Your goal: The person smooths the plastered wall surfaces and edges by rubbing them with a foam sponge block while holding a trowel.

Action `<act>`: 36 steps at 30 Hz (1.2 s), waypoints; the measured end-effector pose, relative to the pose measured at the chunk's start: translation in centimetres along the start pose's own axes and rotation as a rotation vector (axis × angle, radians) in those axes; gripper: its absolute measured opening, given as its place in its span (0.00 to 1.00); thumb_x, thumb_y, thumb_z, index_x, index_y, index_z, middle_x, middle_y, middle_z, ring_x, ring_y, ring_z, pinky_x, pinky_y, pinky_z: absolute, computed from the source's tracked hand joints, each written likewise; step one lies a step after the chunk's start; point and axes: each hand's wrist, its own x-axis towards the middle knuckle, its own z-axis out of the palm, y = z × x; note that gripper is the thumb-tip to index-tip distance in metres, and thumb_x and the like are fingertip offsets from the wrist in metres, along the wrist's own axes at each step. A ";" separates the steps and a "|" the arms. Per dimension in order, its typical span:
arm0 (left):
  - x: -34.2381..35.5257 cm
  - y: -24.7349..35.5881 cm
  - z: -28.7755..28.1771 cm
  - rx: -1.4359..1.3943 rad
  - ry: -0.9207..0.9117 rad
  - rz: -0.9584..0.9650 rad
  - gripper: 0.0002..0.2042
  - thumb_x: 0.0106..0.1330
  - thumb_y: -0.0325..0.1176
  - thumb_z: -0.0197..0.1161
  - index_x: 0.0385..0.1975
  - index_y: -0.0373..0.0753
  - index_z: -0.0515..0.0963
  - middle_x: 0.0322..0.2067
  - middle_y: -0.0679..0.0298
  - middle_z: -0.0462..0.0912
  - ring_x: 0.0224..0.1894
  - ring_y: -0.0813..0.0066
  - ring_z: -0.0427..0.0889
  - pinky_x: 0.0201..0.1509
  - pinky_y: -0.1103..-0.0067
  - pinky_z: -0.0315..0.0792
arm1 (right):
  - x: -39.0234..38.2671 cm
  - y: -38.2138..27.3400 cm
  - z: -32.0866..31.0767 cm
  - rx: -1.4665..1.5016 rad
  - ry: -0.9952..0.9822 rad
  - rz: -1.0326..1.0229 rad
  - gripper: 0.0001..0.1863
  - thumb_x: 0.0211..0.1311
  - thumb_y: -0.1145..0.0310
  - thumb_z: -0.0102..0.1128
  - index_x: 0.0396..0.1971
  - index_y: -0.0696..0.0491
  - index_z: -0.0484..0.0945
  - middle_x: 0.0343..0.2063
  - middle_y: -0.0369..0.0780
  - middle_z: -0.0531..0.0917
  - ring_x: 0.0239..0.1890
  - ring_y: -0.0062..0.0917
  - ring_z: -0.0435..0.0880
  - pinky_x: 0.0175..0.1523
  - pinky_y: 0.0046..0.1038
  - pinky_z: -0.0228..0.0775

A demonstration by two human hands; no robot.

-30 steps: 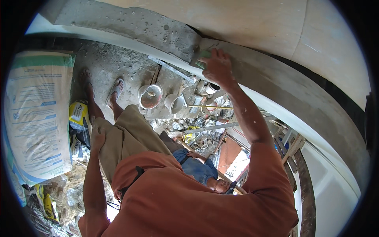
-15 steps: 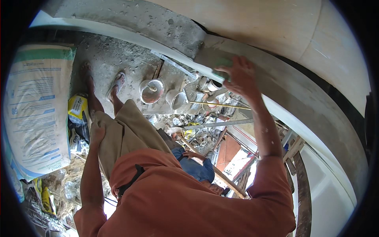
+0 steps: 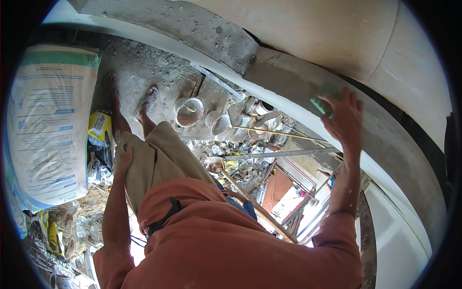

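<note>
My right hand (image 3: 342,120) has its fingers bent over a green pad (image 3: 321,101), holding it against the smooth grey band of cement (image 3: 293,72) along the wall. Next to it the band turns into rougher, pitted concrete (image 3: 211,33). Below on my left, my left hand (image 3: 124,158) grips the leg of my khaki trousers (image 3: 159,164) at the thigh, its fingers partly hidden in the cloth. My sandalled feet (image 3: 146,103) stand on a dusty concrete floor (image 3: 159,67).
A large paper sack (image 3: 48,125), yellow-and-black bags (image 3: 98,125), two buckets (image 3: 216,124), poles (image 3: 279,154) and rubble (image 3: 245,173) lie around or below me. A co-worker in blue (image 3: 245,207) is mostly hidden behind my body. A dark wooden timber (image 3: 368,250) stands at right.
My right hand with the green pad has moved right and down along the grey band. My left hand stays on the trousers. More of the co-worker is now hidden behind my body.
</note>
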 end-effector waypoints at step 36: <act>2.7 2.9 -2.9 0.134 -0.063 0.113 0.22 0.67 0.45 0.59 0.50 0.31 0.79 0.50 0.39 0.83 0.55 0.39 0.81 0.59 0.57 0.73 | 1.6 -1.7 6.5 0.214 0.348 -0.040 0.21 0.46 0.68 0.68 0.44 0.38 0.89 0.46 0.43 0.76 0.56 0.37 0.74 0.59 0.41 0.64</act>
